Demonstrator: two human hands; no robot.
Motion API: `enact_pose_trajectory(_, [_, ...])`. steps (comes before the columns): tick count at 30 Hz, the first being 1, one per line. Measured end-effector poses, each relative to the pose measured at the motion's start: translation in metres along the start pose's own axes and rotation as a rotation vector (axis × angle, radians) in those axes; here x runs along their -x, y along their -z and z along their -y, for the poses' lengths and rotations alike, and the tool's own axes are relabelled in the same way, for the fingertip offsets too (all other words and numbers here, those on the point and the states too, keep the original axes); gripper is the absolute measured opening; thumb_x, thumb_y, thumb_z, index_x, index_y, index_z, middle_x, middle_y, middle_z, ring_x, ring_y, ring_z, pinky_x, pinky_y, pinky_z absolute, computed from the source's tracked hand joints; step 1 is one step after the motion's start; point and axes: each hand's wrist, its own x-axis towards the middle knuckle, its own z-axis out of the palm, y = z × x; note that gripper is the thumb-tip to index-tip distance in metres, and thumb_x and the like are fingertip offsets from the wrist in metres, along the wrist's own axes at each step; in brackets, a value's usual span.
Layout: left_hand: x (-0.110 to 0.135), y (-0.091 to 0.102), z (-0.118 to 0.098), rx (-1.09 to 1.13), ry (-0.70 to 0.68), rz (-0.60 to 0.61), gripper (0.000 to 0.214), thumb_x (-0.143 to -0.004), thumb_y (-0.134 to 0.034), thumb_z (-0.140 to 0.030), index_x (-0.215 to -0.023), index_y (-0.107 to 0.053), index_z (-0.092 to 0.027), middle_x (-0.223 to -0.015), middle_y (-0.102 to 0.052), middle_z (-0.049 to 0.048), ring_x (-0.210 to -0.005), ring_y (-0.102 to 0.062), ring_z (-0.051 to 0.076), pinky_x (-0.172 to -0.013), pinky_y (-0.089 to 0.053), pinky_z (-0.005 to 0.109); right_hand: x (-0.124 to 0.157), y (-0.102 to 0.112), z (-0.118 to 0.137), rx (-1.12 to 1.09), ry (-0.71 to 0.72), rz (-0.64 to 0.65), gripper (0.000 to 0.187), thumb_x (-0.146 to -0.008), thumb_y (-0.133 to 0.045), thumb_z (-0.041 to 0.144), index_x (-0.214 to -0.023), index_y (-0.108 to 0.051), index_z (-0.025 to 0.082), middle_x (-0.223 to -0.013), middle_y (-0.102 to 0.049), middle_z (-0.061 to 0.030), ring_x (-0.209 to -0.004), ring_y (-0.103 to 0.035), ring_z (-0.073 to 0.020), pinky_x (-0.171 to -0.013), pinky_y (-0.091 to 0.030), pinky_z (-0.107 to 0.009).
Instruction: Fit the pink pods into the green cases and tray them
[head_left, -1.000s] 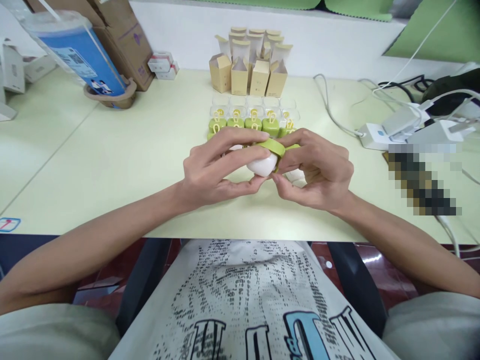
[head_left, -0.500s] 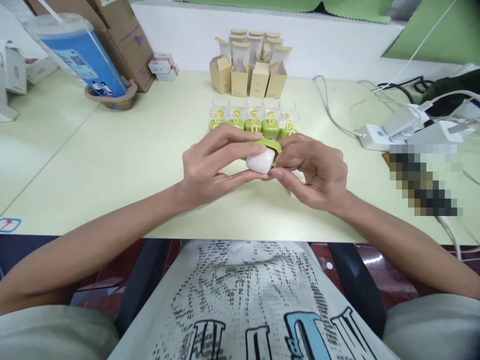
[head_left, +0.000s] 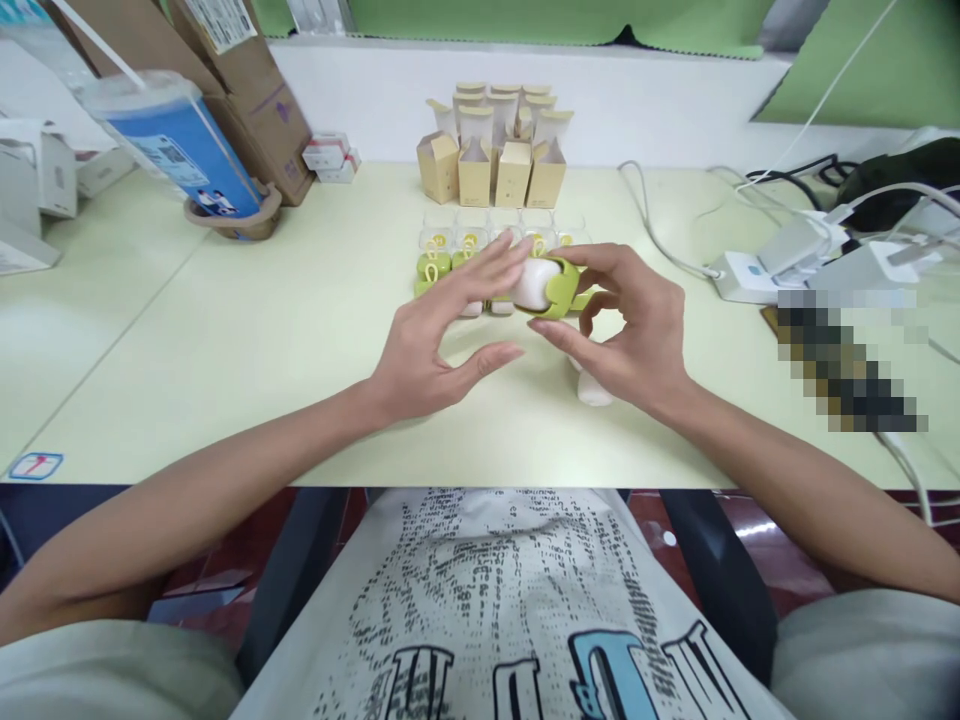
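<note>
A small rounded white case, like an earbud case, sits partly inside a green cover above the table. My right hand pinches the green cover between thumb and fingers. My left hand is open, its fingers stretched out and the thumb apart; its fingertips lie at the white case's upper left side, and I cannot tell whether they touch it. Beneath my right hand another white piece lies on the table, partly hidden. Behind my hands is a row of green cases with yellow loops, partly covered by my left fingers.
Clear plastic packs stand behind the green cases, and several open yellow cartons behind those. A blue cup in a cardboard holder is at the left. Chargers on a power strip, with cables, lie at the right.
My left hand has let go of the white case and opened, its thumb now apart. My right hand has turned the case and raised it slightly, keeping hold of the green cover.
</note>
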Motion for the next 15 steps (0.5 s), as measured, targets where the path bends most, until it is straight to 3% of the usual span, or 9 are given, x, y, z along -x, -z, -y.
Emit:
enact_pose_trajectory(2, [0.0,0.003,0.001,-0.04,-0.051,-0.081,0.019,-0.115,-0.066,-0.051,-0.119,-0.074,-0.034,-0.135,-0.083,0.0056,-0.144,-0.077,0.034,-0.105,-0.075,0.061,-0.001,0.002,-0.003,-0.012,-0.053,-0.048,0.05,-0.1,-0.087,0.05,-0.145,-0.072,0.032,-0.138,-0.082,-0.0085,-0.103,-0.082,-0.0283,-0.066,-0.072,-0.04])
enact_pose_trajectory(4, [-0.002,0.005,0.003,-0.031,-0.13,-0.158,0.014,-0.114,-0.065,-0.044,-0.119,-0.073,-0.034,-0.125,-0.084,0.0048,-0.135,-0.08,0.031,-0.111,-0.073,0.061,-0.003,0.003,-0.004,-0.065,-0.042,-0.054,0.049,-0.1,-0.087,0.047,-0.143,-0.072,0.031,-0.138,-0.082,-0.0084,-0.107,-0.082,-0.0279,-0.069,-0.073,-0.039])
enact_pose_trajectory(6, [-0.004,0.007,0.003,-0.019,-0.172,-0.128,0.032,-0.11,-0.069,-0.043,-0.141,-0.068,-0.036,-0.145,-0.08,0.0065,-0.15,-0.07,0.032,-0.128,-0.062,0.065,-0.004,0.003,-0.003,-0.13,0.003,-0.017,0.046,-0.098,-0.089,0.043,-0.14,-0.075,0.03,-0.136,-0.083,-0.0087,-0.107,-0.082,-0.0268,-0.074,-0.075,-0.039])
enact_pose_trajectory(8, [-0.006,0.008,0.003,-0.005,-0.158,-0.018,0.056,-0.107,-0.074,-0.044,-0.16,-0.058,-0.036,-0.171,-0.064,0.0092,-0.168,-0.054,0.034,-0.136,-0.055,0.065,-0.005,0.003,-0.002,-0.158,0.028,0.013,0.046,-0.094,-0.092,0.041,-0.137,-0.077,0.028,-0.13,-0.084,-0.0084,-0.106,-0.083,-0.027,-0.08,-0.077,-0.041])
enact_pose_trajectory(10, [-0.005,0.009,0.004,0.017,-0.137,0.008,0.053,-0.107,-0.072,-0.041,-0.158,-0.059,-0.037,-0.17,-0.064,0.0099,-0.165,-0.057,0.034,-0.125,-0.065,0.06,-0.007,0.005,-0.005,-0.145,-0.002,-0.009,0.048,-0.094,-0.093,0.042,-0.137,-0.077,0.027,-0.128,-0.084,-0.008,-0.107,-0.084,-0.0281,-0.086,-0.077,-0.044])
enact_pose_trajectory(13, [-0.003,0.008,0.013,0.001,-0.141,-0.154,0.028,-0.108,-0.069,-0.038,-0.136,-0.07,-0.036,-0.124,-0.081,0.0061,-0.119,-0.081,0.027,-0.095,-0.074,0.048,-0.013,0.015,-0.019,-0.104,-0.05,-0.077,0.048,-0.096,-0.09,0.042,-0.142,-0.076,0.031,-0.139,-0.08,-0.0094,-0.109,-0.084,-0.0281,-0.092,-0.076,-0.045])
enact_pose_trajectory(15, [-0.003,0.008,0.021,-0.045,-0.114,-0.243,0.017,-0.107,-0.07,-0.039,-0.123,-0.072,-0.033,-0.102,-0.078,0.0027,-0.094,-0.08,0.022,-0.086,-0.072,0.045,-0.019,0.025,-0.031,-0.047,-0.043,-0.074,0.049,-0.097,-0.089,0.042,-0.144,-0.077,0.035,-0.144,-0.078,-0.0098,-0.107,-0.082,-0.0279,-0.089,-0.075,-0.045])
